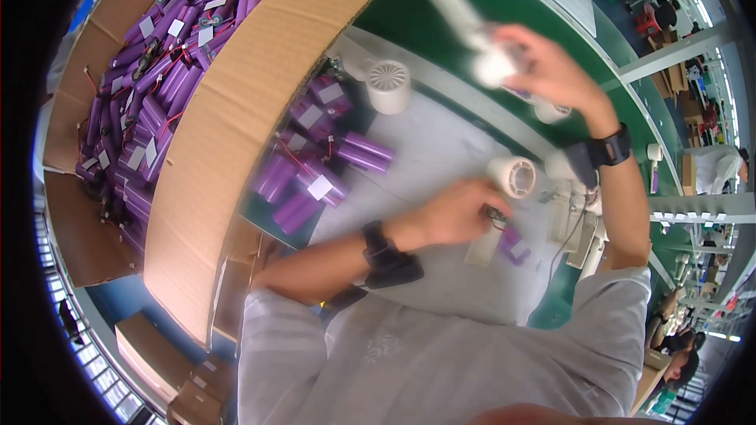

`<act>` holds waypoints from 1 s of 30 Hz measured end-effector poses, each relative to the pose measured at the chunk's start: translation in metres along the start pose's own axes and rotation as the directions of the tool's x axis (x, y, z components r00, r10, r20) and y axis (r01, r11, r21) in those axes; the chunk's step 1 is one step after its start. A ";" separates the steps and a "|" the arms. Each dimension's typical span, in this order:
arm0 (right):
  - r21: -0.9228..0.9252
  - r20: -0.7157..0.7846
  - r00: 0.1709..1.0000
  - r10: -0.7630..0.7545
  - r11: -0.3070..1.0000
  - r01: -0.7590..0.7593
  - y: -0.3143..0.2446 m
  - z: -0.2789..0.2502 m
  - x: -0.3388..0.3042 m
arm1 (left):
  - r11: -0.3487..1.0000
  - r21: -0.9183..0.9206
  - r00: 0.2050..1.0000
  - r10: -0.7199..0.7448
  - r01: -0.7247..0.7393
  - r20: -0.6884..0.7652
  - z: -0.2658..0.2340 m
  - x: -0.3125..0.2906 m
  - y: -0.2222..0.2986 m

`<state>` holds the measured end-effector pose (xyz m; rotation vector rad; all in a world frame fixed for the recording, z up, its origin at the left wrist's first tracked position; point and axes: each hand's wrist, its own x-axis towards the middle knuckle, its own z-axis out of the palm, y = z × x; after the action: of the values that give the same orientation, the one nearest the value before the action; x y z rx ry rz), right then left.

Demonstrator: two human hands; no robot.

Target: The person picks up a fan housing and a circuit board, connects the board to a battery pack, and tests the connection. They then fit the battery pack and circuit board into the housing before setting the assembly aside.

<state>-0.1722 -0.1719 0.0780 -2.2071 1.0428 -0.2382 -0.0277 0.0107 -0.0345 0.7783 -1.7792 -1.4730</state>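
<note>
Pale grey shirt of the person lies nearest the camera, and both forearms reach from it over the table. Right hand is raised above the far part of the table, with its fingers curled round a white plastic piece; both are blurred. This piece has a round head and a flat, long handle. It looks light and stiff, and its smooth shell may be a little slippery, so I judge the round head is a good place to take hold.

Left hand is low over the pale mat, with bent fingers at a white round housing and a small wired part. I cannot tell if these fingers are clamped on either one. The wired part is probably the most fragile; better to hold the shell and not pull the wires.

At left, a big cardboard box is filled with purple battery packs, lying in many directions, with thin red wires and white labels among them. More purple packs lie loose beside its flap. They are probably heavier than the plastic, smooth, and best taken by the body. Near them stands a white slotted cylinder.
</note>
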 end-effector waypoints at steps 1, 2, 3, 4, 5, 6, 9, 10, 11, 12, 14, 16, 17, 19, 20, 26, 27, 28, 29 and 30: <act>-0.008 0.026 0.990 -0.139 0.990 0.139 -0.002 0.016 0.004 | 1.000 0.005 1.000 0.003 -0.003 0.008 0.000 0.001 0.000; -0.006 0.028 0.989 -0.145 0.989 0.145 -0.009 0.030 0.012 | 1.000 0.008 1.000 0.004 -0.004 0.006 0.001 0.000 -0.001; -0.092 0.115 0.980 -0.165 0.980 0.176 -0.016 0.039 0.017 | 1.000 0.013 1.000 0.008 -0.008 0.008 0.002 0.001 -0.001; -0.174 0.204 0.963 -0.177 0.961 0.213 -0.019 0.046 0.022 | 1.000 0.016 1.000 0.011 -0.011 0.009 0.003 0.001 -0.001; -0.175 0.206 0.961 -0.182 0.960 0.219 -0.021 0.051 0.026 | 1.000 0.019 1.000 0.011 -0.011 0.004 0.004 0.002 -0.001; -0.182 0.190 0.958 -0.216 0.951 0.251 -0.021 0.055 0.032 | 1.000 0.017 1.000 0.011 -0.011 0.004 0.004 0.002 -0.002; -0.199 0.160 0.946 -0.281 0.930 0.310 -0.015 0.063 0.045 | 1.000 0.011 1.000 0.012 -0.012 0.003 0.005 0.002 -0.002; -0.178 0.151 0.937 -0.316 0.923 0.340 -0.012 0.064 0.048 | 1.000 0.011 1.000 0.009 -0.009 0.002 0.004 0.002 -0.001; -0.158 0.140 0.926 -0.349 0.916 0.369 -0.009 0.065 0.050 | 1.000 0.011 1.000 0.007 -0.007 0.004 0.005 0.002 0.000; -0.138 0.127 0.916 -0.380 0.908 0.396 -0.006 0.066 0.050 | 1.000 0.011 1.000 0.006 -0.006 0.007 0.005 0.003 0.001; -0.177 0.079 0.929 -0.362 0.912 0.370 -0.009 0.066 0.044 | 1.000 0.007 1.000 0.015 -0.015 0.005 0.006 0.001 -0.001; -0.249 -0.016 0.944 -0.331 0.915 0.317 -0.021 0.063 0.030 | 1.000 -0.001 1.000 0.031 -0.031 -0.004 0.006 0.001 -0.003; -0.238 -0.036 0.959 -0.281 0.934 0.265 -0.028 0.054 0.015 | 1.000 -0.003 1.000 0.031 -0.031 -0.003 0.005 0.001 -0.003; -0.138 0.042 0.985 -0.169 0.975 0.173 -0.068 0.024 -0.024 | 1.000 0.024 1.000 0.011 -0.011 -0.017 0.004 -0.001 -0.003; -0.060 0.131 0.987 -0.095 0.993 0.104 -0.091 0.006 -0.050 | 1.000 0.031 1.000 0.004 -0.003 -0.012 0.004 -0.003 -0.002; 0.492 0.533 0.754 -0.384 0.866 0.094 -0.122 -0.084 -0.225 | 0.999 -0.006 0.998 0.043 -0.044 -0.036 -0.002 -0.005 0.003; 0.637 0.354 0.818 -0.454 0.757 0.144 -0.126 -0.085 -0.258 | 1.000 -0.006 1.000 -0.003 0.003 -0.026 -0.007 -0.005 0.005; 0.619 0.361 0.826 -0.433 0.774 0.136 -0.133 -0.096 -0.285 | 1.000 -0.024 1.000 -0.005 0.005 0.000 -0.009 -0.005 0.006; 0.589 0.362 0.842 -0.399 0.799 0.125 -0.149 -0.107 -0.311 | 0.999 -0.028 1.000 -0.016 0.016 0.012 -0.010 -0.002 0.008; 0.596 0.363 0.845 -0.393 0.795 0.114 -0.149 -0.108 -0.332 | 0.999 -0.020 0.999 -0.049 0.049 -0.007 -0.012 -0.004 0.008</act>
<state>-0.3469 0.0872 0.2938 -1.7253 0.3224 -0.0943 -0.0154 0.0082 -0.0255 0.8216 -1.7491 -1.5158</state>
